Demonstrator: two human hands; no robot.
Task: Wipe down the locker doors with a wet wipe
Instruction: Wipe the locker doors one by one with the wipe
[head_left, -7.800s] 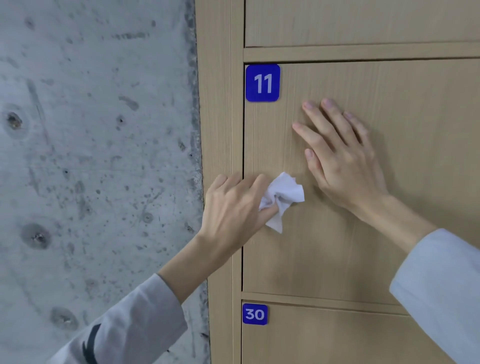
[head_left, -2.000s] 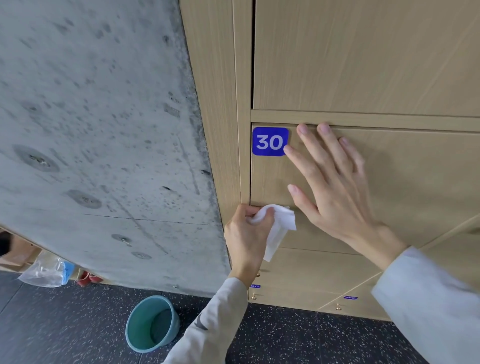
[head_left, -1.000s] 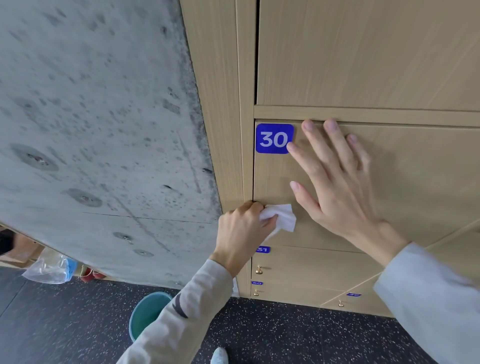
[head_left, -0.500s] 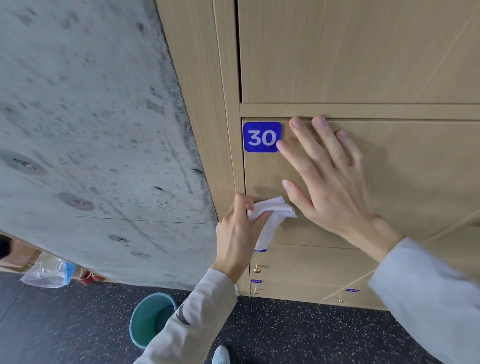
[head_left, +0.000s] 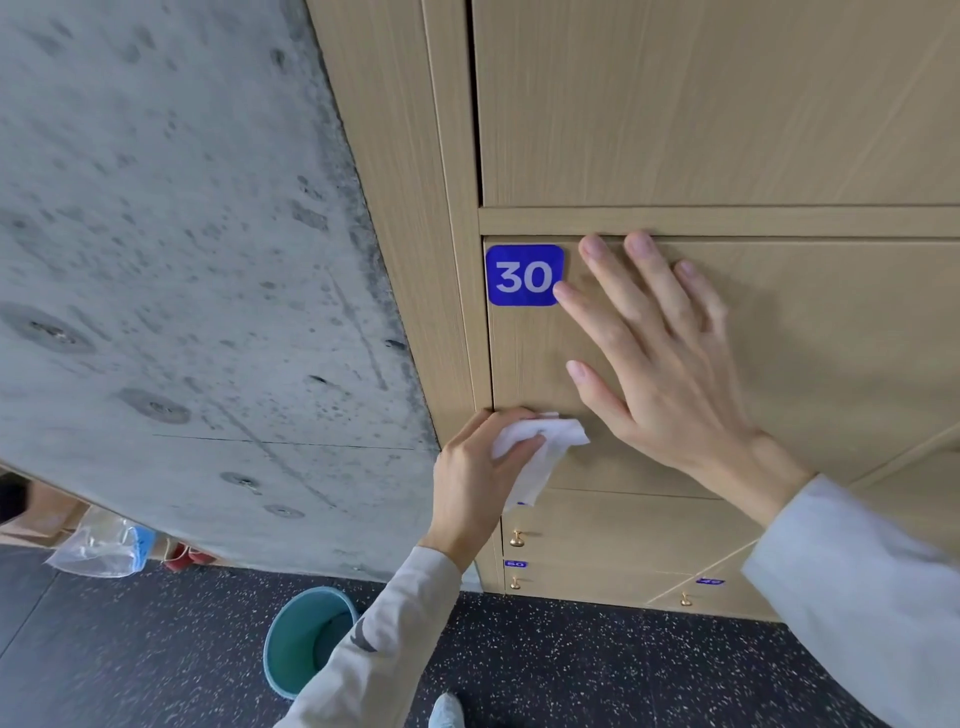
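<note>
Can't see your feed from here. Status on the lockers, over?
Left hand grips wipe at lower left of door 30. Right hand flat on that door, fingers spread. Nothing in the way.

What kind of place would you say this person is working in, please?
Probably a locker area, perhaps in a gym or changing room. A bank of numbered wooden locker doors carries a blue "30" plate, with small brass knobs lower down. It stands beside a bare concrete wall, on speckled dark flooring.
</note>
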